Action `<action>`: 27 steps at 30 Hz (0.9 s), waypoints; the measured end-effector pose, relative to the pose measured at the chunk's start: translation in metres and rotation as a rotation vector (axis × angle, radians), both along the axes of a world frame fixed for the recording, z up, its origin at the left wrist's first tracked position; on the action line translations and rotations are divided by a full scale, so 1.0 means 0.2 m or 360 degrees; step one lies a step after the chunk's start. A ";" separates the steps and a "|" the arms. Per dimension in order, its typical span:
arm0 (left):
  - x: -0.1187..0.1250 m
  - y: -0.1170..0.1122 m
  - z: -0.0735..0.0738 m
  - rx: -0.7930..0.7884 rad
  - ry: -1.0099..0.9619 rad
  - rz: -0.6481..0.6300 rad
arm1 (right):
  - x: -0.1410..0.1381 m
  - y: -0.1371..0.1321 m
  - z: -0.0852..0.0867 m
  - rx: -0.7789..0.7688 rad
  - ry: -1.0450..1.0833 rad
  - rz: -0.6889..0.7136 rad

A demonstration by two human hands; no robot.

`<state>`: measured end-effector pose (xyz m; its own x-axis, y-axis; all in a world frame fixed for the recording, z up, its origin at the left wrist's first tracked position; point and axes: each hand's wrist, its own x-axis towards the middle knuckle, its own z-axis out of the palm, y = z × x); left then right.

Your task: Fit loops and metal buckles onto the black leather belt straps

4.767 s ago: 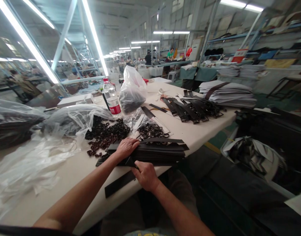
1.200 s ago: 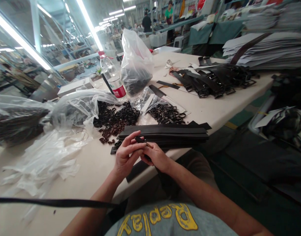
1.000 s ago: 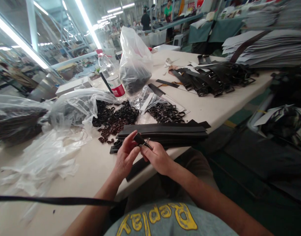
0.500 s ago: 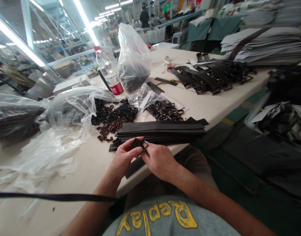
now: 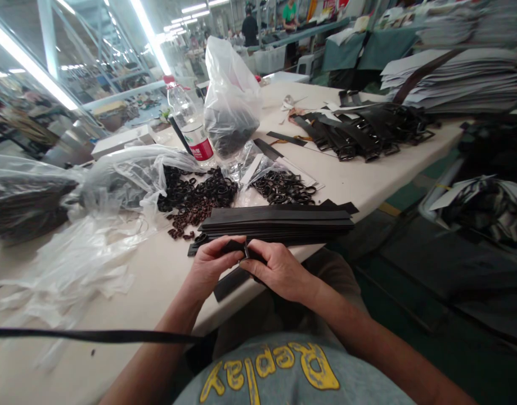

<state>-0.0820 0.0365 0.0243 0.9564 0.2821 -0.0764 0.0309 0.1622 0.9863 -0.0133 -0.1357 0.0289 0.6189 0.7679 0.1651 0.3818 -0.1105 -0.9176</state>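
At the table's near edge, my left hand (image 5: 214,263) pinches a black belt strap (image 5: 233,246) between thumb and fingers. My right hand (image 5: 279,269) is closed on the same strap, directly to the right. Between the fingertips of both hands shows the thin metallic edge of a buckle (image 5: 247,251); most of it is hidden by the fingers. Part of a dark strap (image 5: 230,283) lies below the hands at the table edge. Just beyond them is a stack of black straps (image 5: 279,216), with a single black loop (image 5: 201,239) at its left end.
Piles of black loops (image 5: 216,188), small brown pieces (image 5: 190,214) and more black rings (image 5: 286,188) lie behind the stack. Around them are a plastic bottle (image 5: 194,135), a filled clear bag (image 5: 230,101) and crumpled plastic (image 5: 72,264). Buckled belts (image 5: 359,129) lie at the back right.
The right hand has turned and its thumb now presses on the strap near the buckle. The buckle, seen more openly before, is now edge-on between the fingertips.
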 end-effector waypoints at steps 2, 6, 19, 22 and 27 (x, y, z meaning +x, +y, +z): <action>-0.01 0.00 -0.01 0.0139 -0.0098 0.0010 | -0.01 0.01 -0.01 -0.0055 -0.0063 -0.0060; -0.04 -0.01 -0.02 0.0162 -0.0107 0.0049 | -0.02 0.02 -0.02 -0.0024 -0.0070 -0.0178; -0.01 -0.03 -0.01 -0.0323 0.0090 0.0014 | 0.01 0.00 0.01 0.0055 0.0351 0.0111; -0.01 -0.03 -0.02 -0.0363 0.0104 0.0054 | 0.03 -0.01 0.03 -0.0018 0.0279 0.0152; -0.01 -0.03 -0.03 -0.0302 0.0089 0.0044 | 0.05 -0.02 0.02 0.0016 0.0165 0.0161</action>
